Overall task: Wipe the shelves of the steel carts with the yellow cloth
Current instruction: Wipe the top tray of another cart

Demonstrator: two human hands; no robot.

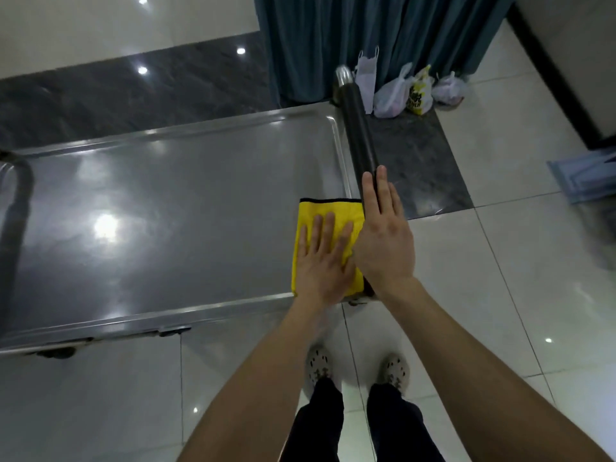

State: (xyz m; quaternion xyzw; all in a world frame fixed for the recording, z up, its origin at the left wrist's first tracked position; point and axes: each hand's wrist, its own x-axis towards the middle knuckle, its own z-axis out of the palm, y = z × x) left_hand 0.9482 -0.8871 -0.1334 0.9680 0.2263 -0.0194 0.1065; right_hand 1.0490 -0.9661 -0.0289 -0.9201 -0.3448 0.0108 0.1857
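Observation:
The steel cart's top shelf (166, 201) fills the left and middle of the view. A yellow cloth (328, 211) with a dark edge lies flat on its near right corner. My left hand (321, 258) presses flat on the cloth, fingers together and stretched out. My right hand (383, 235) rests flat, fingers straight, along the cart's black handle bar (356, 128) at the right end, right beside the cloth. Part of the cloth is hidden under both hands.
A second dark handle (16, 208) stands at the cart's left end. Several plastic bags (400, 91) lie on the floor by a teal curtain (383, 31) behind the cart. A blue-grey object (586, 175) sits at the right edge. My feet stand on glossy white tiles.

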